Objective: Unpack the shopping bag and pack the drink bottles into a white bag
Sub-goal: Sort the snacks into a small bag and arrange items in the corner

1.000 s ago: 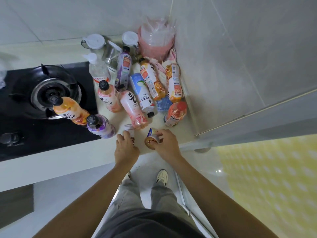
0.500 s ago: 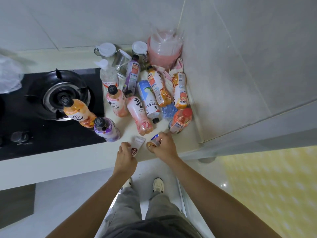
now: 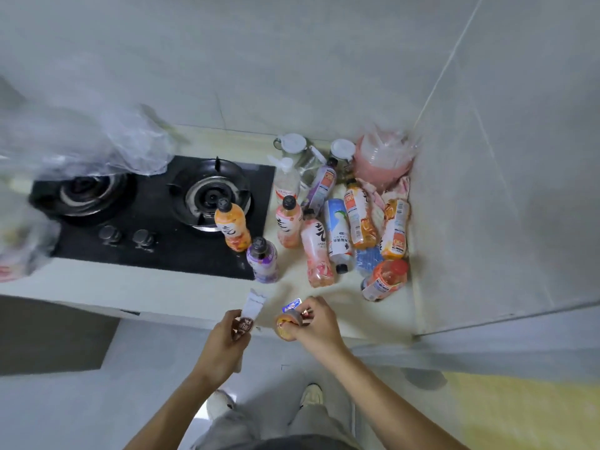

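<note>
Drink bottles (image 3: 337, 235) occupy the counter (image 3: 181, 295) to the right of the hob (image 3: 152, 219), as in the earlier frames; most lie flat, four stand upright. A clear plastic bag (image 3: 107, 147), barely visible before, now shows at far left above the hob. Both hands have drawn back to the near counter edge. The left hand (image 3: 224, 342) has its fingers clamped on a small sachet (image 3: 248, 316), raised clear of the counter. The right hand (image 3: 316, 326) has its fingers curled round a small orange packet (image 3: 285, 326).
</note>
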`<state>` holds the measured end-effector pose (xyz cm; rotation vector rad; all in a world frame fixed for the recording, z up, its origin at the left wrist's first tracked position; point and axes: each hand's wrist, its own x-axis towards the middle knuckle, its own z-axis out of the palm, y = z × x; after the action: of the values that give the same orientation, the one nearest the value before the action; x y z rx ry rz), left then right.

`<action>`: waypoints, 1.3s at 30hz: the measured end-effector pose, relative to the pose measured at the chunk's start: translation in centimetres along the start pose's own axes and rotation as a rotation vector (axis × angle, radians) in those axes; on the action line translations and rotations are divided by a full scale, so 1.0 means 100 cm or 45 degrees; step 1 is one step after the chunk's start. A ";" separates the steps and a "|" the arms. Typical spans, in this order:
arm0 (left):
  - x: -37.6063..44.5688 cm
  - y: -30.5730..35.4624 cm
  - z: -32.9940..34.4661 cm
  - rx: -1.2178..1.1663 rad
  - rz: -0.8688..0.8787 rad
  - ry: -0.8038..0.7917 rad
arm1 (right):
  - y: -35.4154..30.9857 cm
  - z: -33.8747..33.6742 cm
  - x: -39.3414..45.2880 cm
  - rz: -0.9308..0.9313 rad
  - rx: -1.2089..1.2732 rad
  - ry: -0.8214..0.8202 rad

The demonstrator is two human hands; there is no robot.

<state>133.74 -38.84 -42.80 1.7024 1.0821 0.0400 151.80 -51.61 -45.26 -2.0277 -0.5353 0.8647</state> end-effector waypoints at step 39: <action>0.053 -0.198 -0.663 -0.344 -0.209 0.858 | -0.517 0.620 0.089 -0.558 -0.376 -0.327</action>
<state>90.70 14.55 -32.04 1.3713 1.6211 0.6645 109.01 15.85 -30.64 -1.9489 -1.2619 0.8111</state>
